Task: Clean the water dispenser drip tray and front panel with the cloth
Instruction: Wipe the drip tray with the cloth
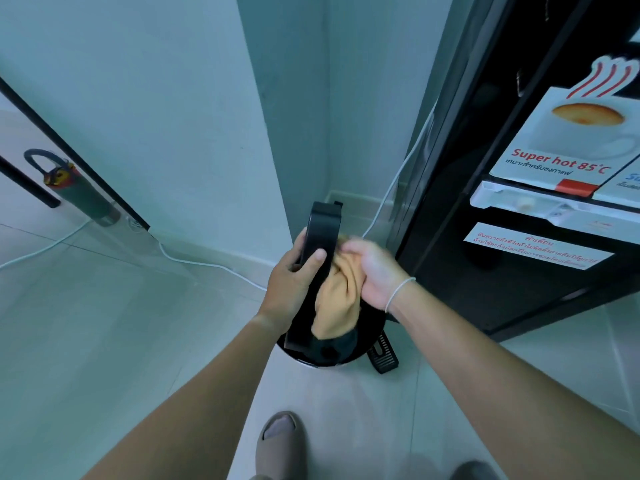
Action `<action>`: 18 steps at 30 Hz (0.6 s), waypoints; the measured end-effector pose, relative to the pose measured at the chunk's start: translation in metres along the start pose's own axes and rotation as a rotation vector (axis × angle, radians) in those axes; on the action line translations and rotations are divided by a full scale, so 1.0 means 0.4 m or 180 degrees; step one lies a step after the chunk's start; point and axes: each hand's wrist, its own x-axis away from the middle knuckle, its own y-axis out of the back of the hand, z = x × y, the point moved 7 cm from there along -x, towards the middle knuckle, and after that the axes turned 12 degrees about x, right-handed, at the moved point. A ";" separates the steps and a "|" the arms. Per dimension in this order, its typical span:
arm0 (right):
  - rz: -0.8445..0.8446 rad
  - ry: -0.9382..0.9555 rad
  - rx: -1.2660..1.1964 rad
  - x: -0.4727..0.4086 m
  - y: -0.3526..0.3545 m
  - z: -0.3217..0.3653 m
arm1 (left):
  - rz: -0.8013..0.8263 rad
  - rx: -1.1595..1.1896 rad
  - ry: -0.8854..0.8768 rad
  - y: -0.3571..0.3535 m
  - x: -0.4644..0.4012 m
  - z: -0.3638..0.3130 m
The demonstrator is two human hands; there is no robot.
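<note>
Centrally, a person stands beside a black water dispenser (519, 220), cleaning its removed drip tray (317, 268). Far to the dispenser's left, an umbrella (74, 188) leans by a door frame and a white cable (194, 261) trails along the floor. Nearer the dispenser, the left hand (289, 282) grips the black tray, held upright on its edge, thumb across the front and fingers behind. Against the tray's right face, the right hand (372, 271) presses a bunched yellow cloth (341, 299), fingers curled into the fabric. Both are held over a round black bin (367, 344), and a slotted black grille (382, 355) stands on the floor at the dispenser's foot. Judging by looks, the tray is light, rigid, smooth plastic, possibly slippery when wet, best gripped by its long edges; the cloth is soft and limp.
</note>
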 end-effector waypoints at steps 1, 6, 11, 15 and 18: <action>0.0085 0.0052 -0.0131 -0.003 -0.007 0.028 | 0.0000 0.0010 0.0017 0.006 0.007 0.006; 0.0246 0.0114 -0.0008 0.001 -0.025 0.062 | 0.0053 0.0043 0.0014 0.006 0.009 -0.001; 0.0286 0.0301 0.0717 0.029 -0.036 0.023 | 0.0036 0.0375 0.0139 0.007 -0.001 -0.018; 0.0123 0.0421 0.1360 0.037 -0.042 -0.016 | -0.0148 0.0643 0.0201 0.013 -0.007 -0.025; 0.0206 0.0202 0.2137 0.042 -0.046 -0.093 | -0.0340 0.0857 0.0241 0.023 -0.026 -0.044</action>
